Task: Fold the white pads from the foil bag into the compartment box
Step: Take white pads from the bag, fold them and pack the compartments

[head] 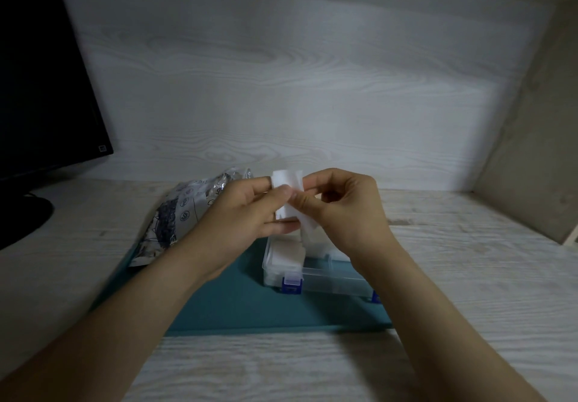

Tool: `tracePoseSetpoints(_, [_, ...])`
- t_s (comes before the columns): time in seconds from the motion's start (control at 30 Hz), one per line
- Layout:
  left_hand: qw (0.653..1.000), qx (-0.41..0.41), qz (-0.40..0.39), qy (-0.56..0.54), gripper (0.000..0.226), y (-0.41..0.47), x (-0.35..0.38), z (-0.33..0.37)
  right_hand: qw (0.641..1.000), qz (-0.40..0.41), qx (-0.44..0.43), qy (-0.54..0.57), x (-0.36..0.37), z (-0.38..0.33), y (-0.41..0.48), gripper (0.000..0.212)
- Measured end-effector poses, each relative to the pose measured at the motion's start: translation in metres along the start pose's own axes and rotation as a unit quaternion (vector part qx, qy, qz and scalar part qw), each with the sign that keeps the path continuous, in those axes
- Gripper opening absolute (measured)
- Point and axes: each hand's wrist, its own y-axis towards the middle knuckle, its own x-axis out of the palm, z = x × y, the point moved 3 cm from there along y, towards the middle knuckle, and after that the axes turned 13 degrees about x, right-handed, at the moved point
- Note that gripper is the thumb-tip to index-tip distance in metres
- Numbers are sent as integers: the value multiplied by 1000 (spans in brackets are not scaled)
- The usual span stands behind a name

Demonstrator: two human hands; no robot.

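A white pad (289,182) is held up above the clear compartment box (331,279), bent partway between both hands. My left hand (247,210) pinches its left side between thumb and fingers. My right hand (347,207) pinches its right side. The box has blue latches and stands on a teal mat (237,301); white pads (286,256) lie in its left compartment. The crumpled foil bag (184,210) lies to the left of the box, partly hidden by my left hand.
A black monitor (40,88) on its stand fills the far left. A pale wood-grain wall panel (281,73) rises behind the desk. A beige side wall (531,151) closes off the right.
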Motion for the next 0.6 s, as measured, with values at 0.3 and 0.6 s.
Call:
tracePoseSetpoints(0.3, [996, 18, 85, 17, 28, 3, -7, 0, 997, -50, 50, -3, -2, 1, 2, 16])
tracePoseSetpoints(0.6, [988, 5, 151, 3, 24, 4, -14, 0, 991, 6, 90, 102, -15, 4, 9, 19])
